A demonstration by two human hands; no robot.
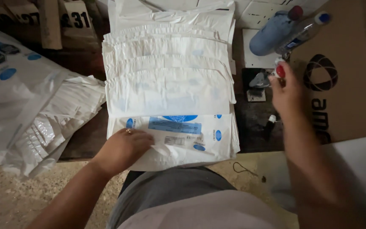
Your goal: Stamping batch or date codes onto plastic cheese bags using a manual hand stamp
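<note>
**Mailers fanned out, one hand pinning, one hand reaching**

Dark wood makes up the bench (87, 135), and below its near edge the floor is speckled and sandy.

Head view: a stack of white mailers (170, 85) runs away from me in overlapping steps, each one showing a strip of its top, so any single bag can be picked off without disturbing the rest. My left hand (126, 146) lies flat on the nearest mailer (183, 135), the one with blue ovals and a blue label, fingers spread and pressing down; it holds nothing, it just keeps the pile from sliding. My right hand (286, 91) is out to the side near a small grey tool (260, 79), the fingers pinched on something small; what it is I cannot tell. Beyond it lie a blue bottle (274, 32) and a clear bottle (301, 32), tipped over beside a cardboard box (344, 72). Loose plastic bags (34, 114) are heaped at the left, out of the way.
</note>
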